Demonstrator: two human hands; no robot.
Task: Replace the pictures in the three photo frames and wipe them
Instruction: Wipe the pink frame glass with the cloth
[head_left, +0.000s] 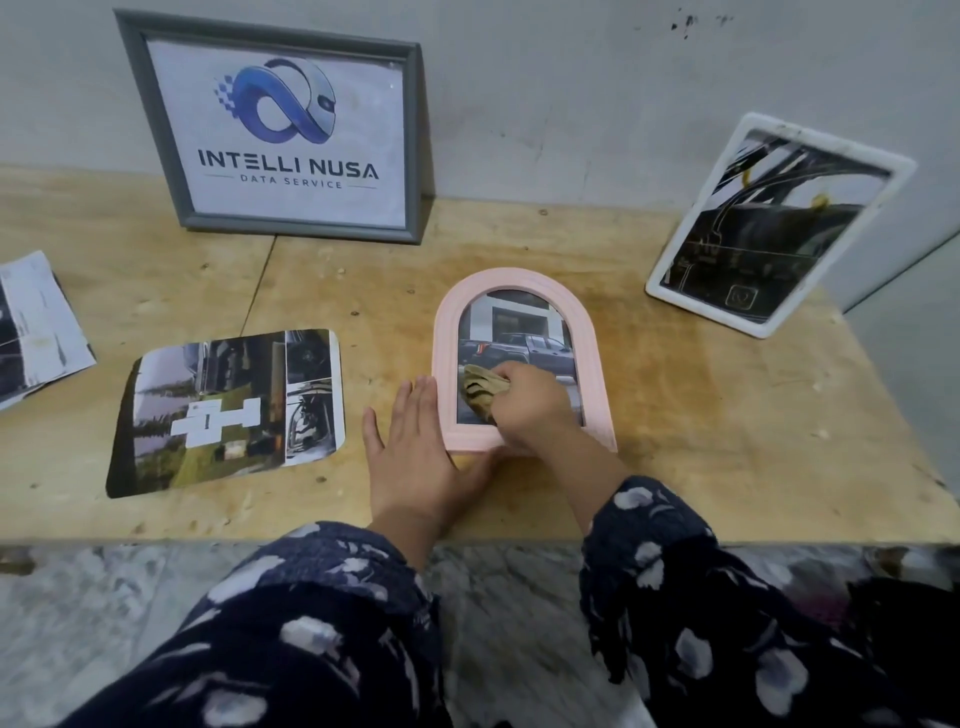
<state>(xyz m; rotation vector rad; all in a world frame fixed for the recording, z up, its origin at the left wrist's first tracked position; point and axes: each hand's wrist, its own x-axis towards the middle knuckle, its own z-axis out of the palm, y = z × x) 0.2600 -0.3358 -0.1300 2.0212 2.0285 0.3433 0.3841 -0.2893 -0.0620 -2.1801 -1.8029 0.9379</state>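
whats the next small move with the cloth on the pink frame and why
Probably slide the cloth up the glass toward the arch. The right hand presses it only on the lower part of the pink frame, which lies flat on the table; the upper glass is uncovered. The left hand rests flat against the frame's left edge, steadying it.

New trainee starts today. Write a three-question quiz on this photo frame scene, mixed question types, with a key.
1. True or false: the pink arched frame lies flat on the wooden table.
2. Which hand grips the cloth? A) right hand B) left hand
3. Fill in: the grey frame leans against the ____.

Key: 1 true. 2 A; the left hand lies flat, steadying the frame's edge. 3 wall.
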